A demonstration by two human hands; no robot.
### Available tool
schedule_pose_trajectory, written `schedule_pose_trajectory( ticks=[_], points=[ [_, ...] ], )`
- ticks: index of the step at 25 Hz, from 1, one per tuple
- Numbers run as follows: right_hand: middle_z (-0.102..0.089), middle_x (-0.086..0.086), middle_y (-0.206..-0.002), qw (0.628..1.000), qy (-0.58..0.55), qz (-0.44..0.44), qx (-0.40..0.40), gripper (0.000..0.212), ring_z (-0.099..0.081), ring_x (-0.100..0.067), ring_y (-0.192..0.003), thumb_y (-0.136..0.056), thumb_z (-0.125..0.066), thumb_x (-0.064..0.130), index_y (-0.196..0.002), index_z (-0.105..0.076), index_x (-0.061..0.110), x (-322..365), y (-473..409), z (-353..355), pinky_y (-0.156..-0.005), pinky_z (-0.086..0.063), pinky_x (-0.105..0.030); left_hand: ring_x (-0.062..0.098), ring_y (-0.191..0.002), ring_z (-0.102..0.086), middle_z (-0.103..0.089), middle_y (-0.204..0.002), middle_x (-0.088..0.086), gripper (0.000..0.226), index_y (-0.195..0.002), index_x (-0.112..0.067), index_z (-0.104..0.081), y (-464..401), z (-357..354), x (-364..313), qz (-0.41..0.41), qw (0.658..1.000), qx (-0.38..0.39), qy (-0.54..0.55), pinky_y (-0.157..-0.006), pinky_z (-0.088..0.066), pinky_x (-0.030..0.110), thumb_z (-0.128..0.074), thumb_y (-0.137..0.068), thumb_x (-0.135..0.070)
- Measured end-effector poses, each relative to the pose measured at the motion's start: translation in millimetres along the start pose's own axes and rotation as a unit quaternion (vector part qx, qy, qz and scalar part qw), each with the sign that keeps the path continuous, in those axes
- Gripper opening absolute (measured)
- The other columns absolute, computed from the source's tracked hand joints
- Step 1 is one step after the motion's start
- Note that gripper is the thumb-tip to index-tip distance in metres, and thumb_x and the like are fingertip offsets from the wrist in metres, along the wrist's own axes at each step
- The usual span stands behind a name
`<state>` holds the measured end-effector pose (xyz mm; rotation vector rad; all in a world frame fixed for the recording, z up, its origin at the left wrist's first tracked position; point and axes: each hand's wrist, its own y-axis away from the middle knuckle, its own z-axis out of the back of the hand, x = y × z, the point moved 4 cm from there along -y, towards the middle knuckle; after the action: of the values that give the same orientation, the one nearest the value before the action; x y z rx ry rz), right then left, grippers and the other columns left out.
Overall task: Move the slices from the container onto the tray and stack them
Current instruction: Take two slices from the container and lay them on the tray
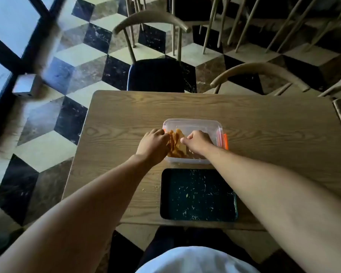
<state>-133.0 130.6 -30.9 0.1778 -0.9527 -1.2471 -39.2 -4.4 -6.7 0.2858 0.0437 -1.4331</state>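
Both hands are down in the container (pixel 193 123): the left hand (pixel 154 143) and right hand (pixel 198 141) are curled in from either side of the slices (pixel 176 143), which stand bunched between them, though I cannot tell whether the fingers have actually closed on any. The tray (pixel 198 195), just nearer the person than the hands, holds only crumbs. By my judgement nothing is stacked yet, so the whole transfer remains.

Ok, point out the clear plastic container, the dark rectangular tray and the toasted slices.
Clear plastic container (pixel 197 123): head view, bare far rim.
Dark rectangular tray (pixel 197 194): head view, bare crumb-flecked floor.
Toasted slices (pixel 176 143): head view, slices between the hands.
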Motion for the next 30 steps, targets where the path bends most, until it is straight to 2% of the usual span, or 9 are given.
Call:
schedule_pose_trajectory(
  ticks=[2, 5, 7, 10, 13, 18, 21, 26, 30],
  points=[
    [-0.070, -0.012, -0.085, 1.000, -0.016, -0.007, 0.005, 0.038, -0.070, -0.033, -0.089, -0.089, -0.061, 0.042, -0.089, -0.072, 0.006, 0, -10, -3, -0.082, -0.053, -0.036, 0.034, -0.107, -0.060, -0.066, -0.115, 0.011, 0.029, -0.116, -0.012, -0.068, -7, -1, -4, 0.012, 1.000, 0.009, 0.009, -0.086, -0.051, 0.042, -0.062, -0.093, -0.029],
    [-0.072, -0.012, -0.098, 0.999, -0.024, -0.018, 0.024, 0.042, -0.068, -0.032, -0.093, -0.091, -0.060, 0.046, -0.104, -0.070, 0.008, -6, -24, -13, -0.088, -0.053, -0.039, 0.037, -0.096, -0.065, -0.067, -0.107, 0.012, 0.026, -0.114, -0.011, -0.066, -16, -5, -11, 0.036, 0.999, 0.013, 0.020, -0.066, -0.051, 0.040, -0.062, -0.093, -0.025],
    [-0.071, -0.013, -0.099, 0.999, -0.022, -0.015, 0.028, 0.042, -0.066, -0.032, -0.093, -0.091, -0.059, 0.047, -0.105, -0.067, 0.008, -12, -31, -19, -0.087, -0.052, -0.039, 0.037, -0.090, -0.066, -0.067, -0.103, 0.011, 0.022, -0.112, -0.013, -0.066, -20, -10, -17, 0.050, 0.998, 0.013, 0.018, -0.060, -0.046, 0.037, -0.061, -0.093, -0.023],
    [-0.071, -0.013, -0.096, 0.999, -0.018, -0.009, 0.032, 0.041, -0.066, -0.030, -0.088, -0.088, -0.063, 0.047, -0.101, -0.065, 0.008, -17, -39, -21, -0.081, -0.051, -0.037, 0.039, -0.091, -0.066, -0.066, -0.109, 0.014, 0.024, -0.114, -0.012, -0.063, -29, -14, -22, 0.087, 0.996, 0.024, 0.012, -0.063, -0.045, 0.037, -0.058, -0.094, -0.024],
    [-0.072, -0.013, -0.098, 0.999, -0.009, -0.010, 0.034, 0.047, -0.068, -0.031, -0.085, -0.083, -0.065, 0.051, -0.107, -0.065, 0.011, -17, -40, -22, -0.079, -0.057, -0.039, 0.040, -0.095, -0.066, -0.065, -0.114, 0.017, 0.027, -0.117, -0.010, -0.061, -33, -22, -26, 0.105, 0.994, 0.030, -0.003, -0.070, -0.039, 0.037, -0.055, -0.094, -0.023],
    [-0.069, -0.010, -0.105, 1.000, -0.019, 0.004, 0.015, 0.065, -0.067, -0.030, -0.088, -0.082, -0.059, 0.064, -0.122, -0.055, 0.012, -16, -35, -18, -0.071, -0.054, -0.035, 0.042, -0.103, -0.064, -0.063, -0.116, 0.020, 0.027, -0.114, -0.007, -0.064, -34, -26, -28, 0.123, 0.992, 0.032, -0.022, -0.082, -0.048, 0.043, -0.056, -0.090, -0.017],
    [-0.069, -0.008, -0.104, 1.000, -0.020, 0.000, 0.001, 0.056, -0.066, -0.028, -0.089, -0.084, -0.060, 0.057, -0.120, -0.055, 0.014, -23, -36, -10, -0.076, -0.054, -0.037, 0.039, -0.109, -0.062, -0.064, -0.117, 0.018, 0.029, -0.116, -0.007, -0.065, -36, -27, -32, 0.099, 0.993, 0.028, -0.064, -0.086, -0.047, 0.043, -0.056, -0.091, -0.019],
    [-0.069, -0.006, -0.097, 0.999, -0.045, -0.007, -0.012, 0.048, -0.065, -0.024, -0.082, -0.082, -0.056, 0.053, -0.112, -0.061, 0.014, -35, -35, 0, -0.069, -0.051, -0.033, 0.037, -0.101, -0.064, -0.069, -0.107, 0.015, 0.034, -0.113, -0.003, -0.065, -38, -26, -48, 0.004, 0.991, 0.014, -0.136, -0.084, -0.048, 0.043, -0.053, -0.092, -0.027],
    [-0.069, -0.011, -0.101, 0.999, -0.019, -0.004, -0.026, 0.041, -0.060, -0.026, -0.081, -0.090, -0.058, 0.046, -0.109, -0.062, 0.010, -43, -38, 1, -0.062, -0.039, -0.032, 0.036, -0.099, -0.064, -0.068, -0.107, 0.015, 0.029, -0.110, -0.004, -0.065, -45, -33, -51, 0.012, 0.992, 0.022, -0.128, -0.088, -0.047, 0.045, -0.051, -0.095, -0.023]
  ],
)
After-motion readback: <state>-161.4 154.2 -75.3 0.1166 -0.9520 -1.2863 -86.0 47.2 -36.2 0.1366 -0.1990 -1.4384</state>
